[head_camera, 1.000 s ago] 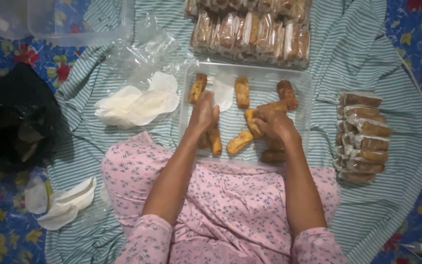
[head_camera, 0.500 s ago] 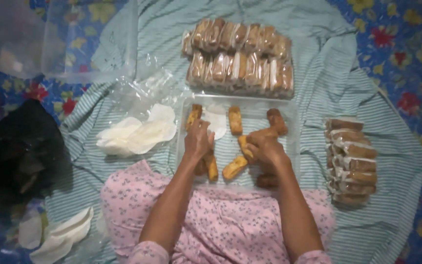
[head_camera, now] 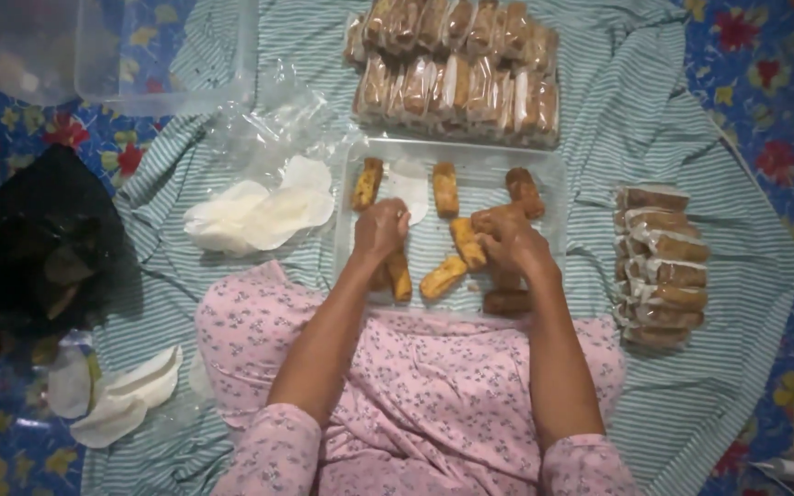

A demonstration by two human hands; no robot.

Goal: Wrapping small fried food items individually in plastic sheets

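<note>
I'm mid-sorting fried rolls on the clear tray point(head_camera: 544, 165): left hand point(head_camera: 380, 230) fisted, contents unclear, right hand point(head_camera: 507, 241) gripping a fried roll point(head_camera: 496, 219); wrapping probably follows.

Clear glossy plastic tray point(head_camera: 544, 165), matt striped cloth point(head_camera: 682, 138), crinkled shiny plastic wrappers point(head_camera: 277, 119)
</note>
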